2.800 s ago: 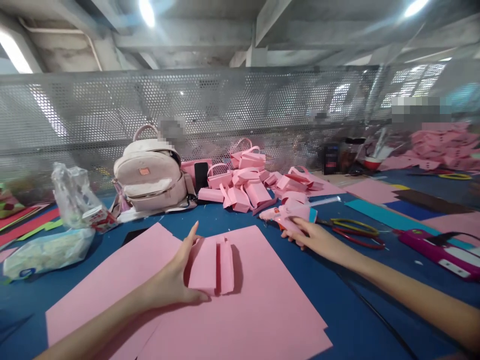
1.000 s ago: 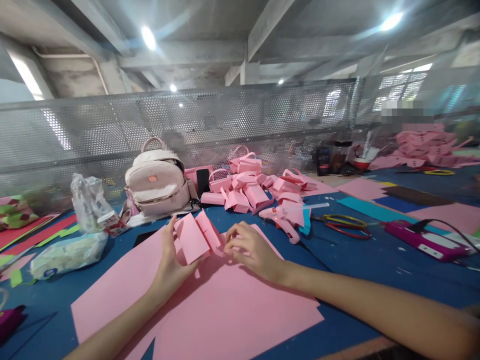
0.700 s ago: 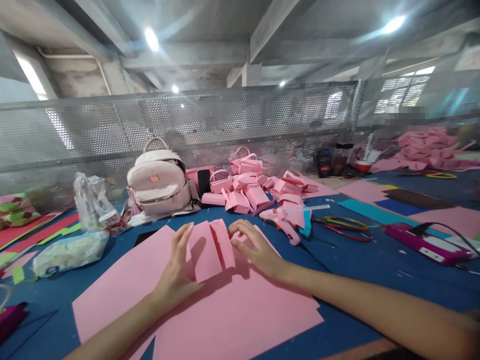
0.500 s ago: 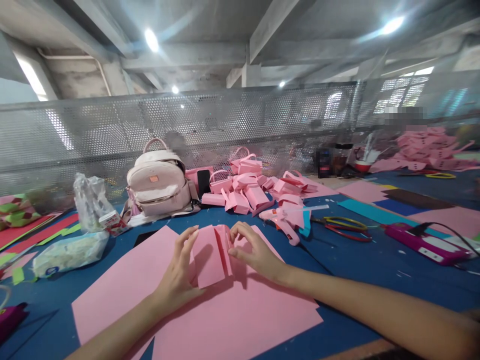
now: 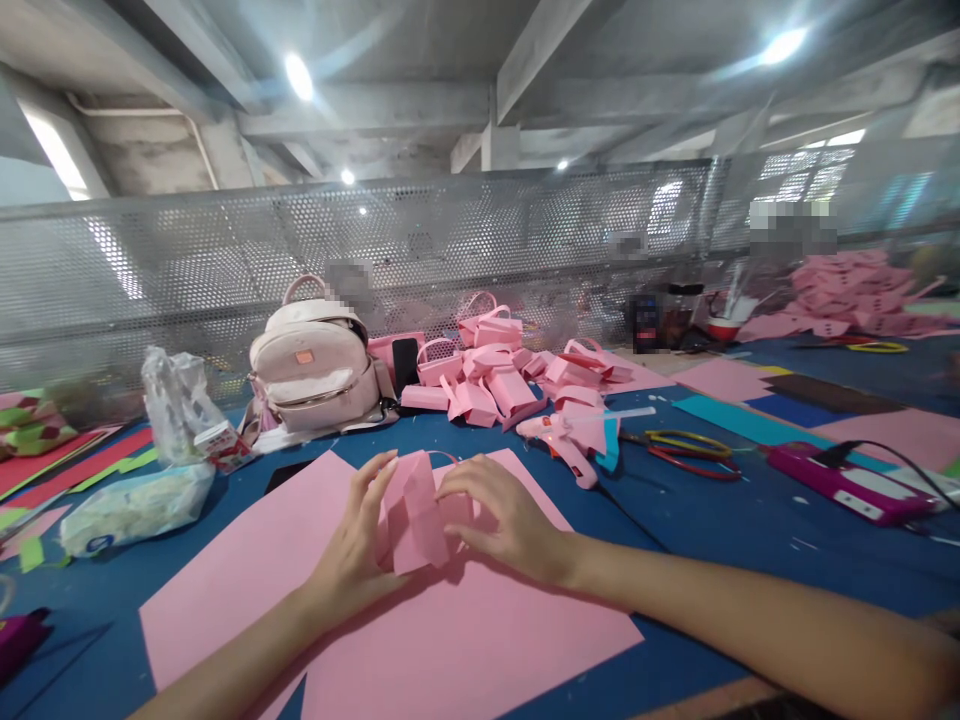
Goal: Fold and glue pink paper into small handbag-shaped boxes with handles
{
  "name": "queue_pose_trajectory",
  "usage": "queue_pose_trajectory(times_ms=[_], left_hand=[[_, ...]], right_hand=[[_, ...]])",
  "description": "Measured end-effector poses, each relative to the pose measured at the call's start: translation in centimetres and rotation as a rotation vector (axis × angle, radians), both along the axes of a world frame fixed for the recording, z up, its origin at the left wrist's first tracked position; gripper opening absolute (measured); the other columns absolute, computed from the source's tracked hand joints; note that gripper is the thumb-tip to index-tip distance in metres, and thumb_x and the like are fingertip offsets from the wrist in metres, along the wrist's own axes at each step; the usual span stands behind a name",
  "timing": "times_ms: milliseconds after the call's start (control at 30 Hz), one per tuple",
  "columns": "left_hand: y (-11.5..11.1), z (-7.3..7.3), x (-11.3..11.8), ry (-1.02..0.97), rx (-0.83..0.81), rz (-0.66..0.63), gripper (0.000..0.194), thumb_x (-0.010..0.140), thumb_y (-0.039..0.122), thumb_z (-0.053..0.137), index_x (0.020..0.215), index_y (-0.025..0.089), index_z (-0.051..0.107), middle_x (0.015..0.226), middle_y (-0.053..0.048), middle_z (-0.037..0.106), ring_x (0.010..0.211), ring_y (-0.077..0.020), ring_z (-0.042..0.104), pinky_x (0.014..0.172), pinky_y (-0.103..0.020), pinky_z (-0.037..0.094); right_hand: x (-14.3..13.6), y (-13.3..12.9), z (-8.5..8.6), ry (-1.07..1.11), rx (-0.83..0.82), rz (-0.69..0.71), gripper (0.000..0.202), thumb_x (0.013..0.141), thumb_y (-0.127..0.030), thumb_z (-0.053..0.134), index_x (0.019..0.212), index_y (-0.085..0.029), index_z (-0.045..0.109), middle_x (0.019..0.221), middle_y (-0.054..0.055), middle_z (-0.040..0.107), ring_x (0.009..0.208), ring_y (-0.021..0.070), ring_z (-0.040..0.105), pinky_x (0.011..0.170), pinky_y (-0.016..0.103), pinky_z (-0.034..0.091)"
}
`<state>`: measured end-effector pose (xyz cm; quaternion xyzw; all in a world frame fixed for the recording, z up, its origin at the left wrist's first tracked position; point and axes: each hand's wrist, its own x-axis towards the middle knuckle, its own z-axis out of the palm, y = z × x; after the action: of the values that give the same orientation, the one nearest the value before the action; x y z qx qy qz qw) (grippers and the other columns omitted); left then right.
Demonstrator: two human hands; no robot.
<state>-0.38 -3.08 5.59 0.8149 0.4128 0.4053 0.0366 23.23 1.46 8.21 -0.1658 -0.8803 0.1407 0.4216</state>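
A small folded pink paper piece (image 5: pixel 420 515) stands between my two hands, above large pink sheets (image 5: pixel 442 650) on the blue table. My left hand (image 5: pixel 360 540) grips its left side, thumb low and fingers at the upper edge. My right hand (image 5: pixel 510 515) closes on the right side, its fingertips on the folded paper. A thin curved strip shows behind the piece. Beyond my hands, a pink glue gun (image 5: pixel 562 440) lies on its side.
Behind are a pink backpack (image 5: pixel 315 370) and a heap of small pink paper bags (image 5: pixel 495 375). Scissors (image 5: pixel 690 450) and a magenta power strip (image 5: pixel 847 485) lie right. A plastic packet (image 5: pixel 139 508) is left.
The folded piece has changed shape: its front panel is now bent and the gap on its right is covered. My right hand has moved slightly left over it. The view has shifted slightly.
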Motion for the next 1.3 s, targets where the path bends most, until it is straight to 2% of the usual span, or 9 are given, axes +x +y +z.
queue_pose_trajectory(times_ms=[167,333,433,533,667,767,900,1100,1300], left_hand=[[0.0,0.1,0.1,-0.009,0.016,-0.049,0.103,0.08,0.041,0.079,0.155,0.041,0.009,0.155,-0.015,0.017,0.146,-0.0398,0.022,0.11,-0.061,0.038],[0.1,0.9,0.2,-0.032,-0.024,-0.036,0.07,0.08,0.045,0.079,0.141,0.04,0.045,0.152,-0.01,0.02,0.144,-0.0398,0.024,0.112,-0.056,0.036],[0.4,1.0,-0.3,-0.102,-0.101,-0.048,0.063,0.08,0.053,0.076,0.136,0.037,0.052,0.151,-0.01,0.024,0.142,-0.0398,0.027,0.114,-0.059,0.03],[0.9,0.7,-0.9,-0.206,-0.171,-0.048,0.06,0.082,0.052,0.073,0.136,0.037,0.052,0.153,-0.008,0.026,0.145,-0.0379,0.024,0.115,-0.056,0.03],[1.5,0.6,-1.4,-0.369,-0.256,-0.028,0.061,0.08,0.055,0.074,0.134,0.033,0.056,0.154,-0.009,0.031,0.149,-0.0375,0.021,0.115,-0.051,0.033],[2.0,0.9,-1.6,-0.451,-0.345,-0.065,0.064,0.077,0.067,0.07,0.129,0.029,0.062,0.151,-0.011,0.041,0.148,-0.0384,0.025,0.117,-0.053,0.027],[2.3,1.1,-1.8,-0.466,-0.416,-0.123,0.075,0.079,0.082,0.051,0.126,0.026,0.067,0.148,-0.013,0.049,0.145,-0.0389,0.032,0.119,-0.056,0.023],[1.7,0.7,-1.7,-0.721,-0.679,-0.352,0.068,0.091,0.072,0.041,0.131,0.022,0.064,0.149,-0.014,0.051,0.143,-0.0374,0.037,0.117,-0.054,0.03],[1.5,0.6,-1.6,-0.748,-0.7,-0.395,0.063,0.095,0.068,0.037,0.126,0.021,0.067,0.152,-0.012,0.047,0.144,-0.0365,0.036,0.117,-0.054,0.03]], right_hand=[[0.2,0.1,0.0,-0.043,0.097,0.002,0.03,0.1,-0.044,0.054,0.118,-0.022,0.063,0.114,0.009,0.067,0.102,0.0249,0.057,0.091,0.042,0.044],[0.5,0.1,0.2,-0.091,0.123,0.002,0.029,0.101,-0.027,0.05,0.128,-0.026,0.059,0.122,0.008,0.066,0.107,0.0243,0.055,0.094,0.042,0.044],[0.5,0.2,0.3,-0.038,0.078,-0.021,0.035,0.101,-0.016,0.043,0.132,-0.026,0.055,0.125,0.007,0.064,0.115,0.0244,0.052,0.1,0.044,0.042],[0.6,0.4,0.3,0.072,0.032,-0.131,0.042,0.097,-0.007,0.036,0.13,-0.026,0.055,0.13,0.009,0.057,0.122,0.0247,0.048,0.104,0.046,0.041],[0.6,1.0,-0.1,-0.016,0.026,-0.198,0.047,0.086,0.004,0.041,0.112,-0.028,0.064,0.138,0.009,0.047,0.13,0.0271,0.041,0.106,0.05,0.041],[0.5,1.2,-0.4,-0.076,0.02,-0.171,0.028,0.088,-0.002,0.052,0.097,-0.025,0.065,0.135,0.008,0.05,0.129,0.0279,0.041,0.104,0.05,0.043],[0.6,0.9,-0.3,-0.043,-0.027,-0.114,0.016,0.09,-0.01,0.055,0.095,-0.024,0.061,0.129,0.009,0.053,0.125,0.0272,0.045,0.103,0.049,0.043],[0.8,0.3,0.2,0.067,-0.09,-0.016,0.011,0.095,-0.02,0.048,0.089,-0.023,0.056,0.117,0.008,0.055,0.117,0.0248,0.049,0.101,0.046,0.043],[0.5,0.2,0.1,0.109,-0.052,0.051,0.013,0.095,-0.033,0.06,0.09,-0.024,0.051,0.107,0.007,0.059,0.111,0.0252,0.052,0.096,0.044,0.043]])
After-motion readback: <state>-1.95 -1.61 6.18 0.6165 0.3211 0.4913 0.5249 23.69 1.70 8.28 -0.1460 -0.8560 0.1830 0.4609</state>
